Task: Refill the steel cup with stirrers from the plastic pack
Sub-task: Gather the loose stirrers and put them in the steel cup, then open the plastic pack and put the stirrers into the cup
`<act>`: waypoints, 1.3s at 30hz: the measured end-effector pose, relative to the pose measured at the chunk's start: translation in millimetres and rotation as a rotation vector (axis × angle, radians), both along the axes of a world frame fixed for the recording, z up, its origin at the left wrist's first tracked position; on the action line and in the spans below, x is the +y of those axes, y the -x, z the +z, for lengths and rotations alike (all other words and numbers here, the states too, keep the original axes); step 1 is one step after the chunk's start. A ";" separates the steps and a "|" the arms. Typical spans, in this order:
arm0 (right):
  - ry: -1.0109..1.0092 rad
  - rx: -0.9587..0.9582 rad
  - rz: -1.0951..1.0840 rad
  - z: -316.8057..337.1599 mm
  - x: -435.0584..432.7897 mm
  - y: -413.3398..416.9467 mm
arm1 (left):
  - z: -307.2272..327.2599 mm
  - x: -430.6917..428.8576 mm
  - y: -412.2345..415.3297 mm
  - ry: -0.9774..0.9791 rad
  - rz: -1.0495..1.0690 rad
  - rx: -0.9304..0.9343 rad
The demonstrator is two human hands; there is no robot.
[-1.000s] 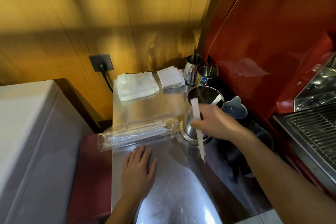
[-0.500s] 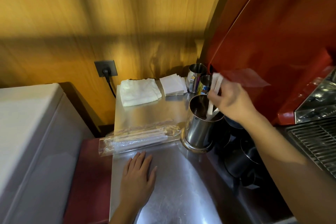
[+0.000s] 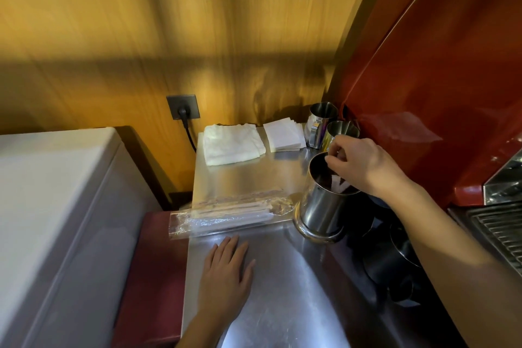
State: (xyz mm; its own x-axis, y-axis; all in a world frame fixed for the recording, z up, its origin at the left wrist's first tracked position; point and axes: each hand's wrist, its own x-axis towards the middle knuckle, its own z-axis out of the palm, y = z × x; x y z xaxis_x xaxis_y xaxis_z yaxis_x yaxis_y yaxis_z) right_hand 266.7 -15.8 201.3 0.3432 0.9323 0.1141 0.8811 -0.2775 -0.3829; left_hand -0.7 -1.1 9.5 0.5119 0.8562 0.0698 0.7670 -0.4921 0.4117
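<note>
The tall steel cup stands on the steel counter at the right. Two white stirrer ends lean inside it in a V. My right hand hovers over the cup's mouth, fingertips pinched together at the far rim. Whether they still pinch a stirrer I cannot tell. Just left of the cup lies the clear plastic pack of wrapped stirrers, its left end hanging past the counter edge. My left hand rests flat on the counter in front of the pack, holding nothing.
A folded white cloth and a stack of napkins lie at the back. Two small steel pitchers stand behind the cup. A red espresso machine fills the right side, and dark pitchers sit below it. A white appliance stands left.
My right hand carried a wrapped stirrer up from beside the cup, put it into the cup and has sunk onto the mouth. The left hand and pack stayed put.
</note>
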 end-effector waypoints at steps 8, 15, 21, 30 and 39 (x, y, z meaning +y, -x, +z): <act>-0.179 0.020 0.230 -4.0 7.4 47.8 | 8.3 4.3 -3.9 -0.014 -0.069 0.024; 0.001 0.082 0.352 -65.2 30.2 89.7 | 41.0 26.3 -3.0 -0.086 -0.032 -0.068; 0.127 -0.133 0.479 -126.4 51.2 96.5 | 46.1 49.0 0.3 -0.231 0.006 -0.064; 0.150 -0.266 0.557 -152.8 53.6 100.2 | 35.2 55.0 7.4 -0.284 -0.081 0.260; 0.159 -0.142 0.600 -146.6 73.1 97.8 | 44.5 61.6 4.3 -0.364 -0.067 0.245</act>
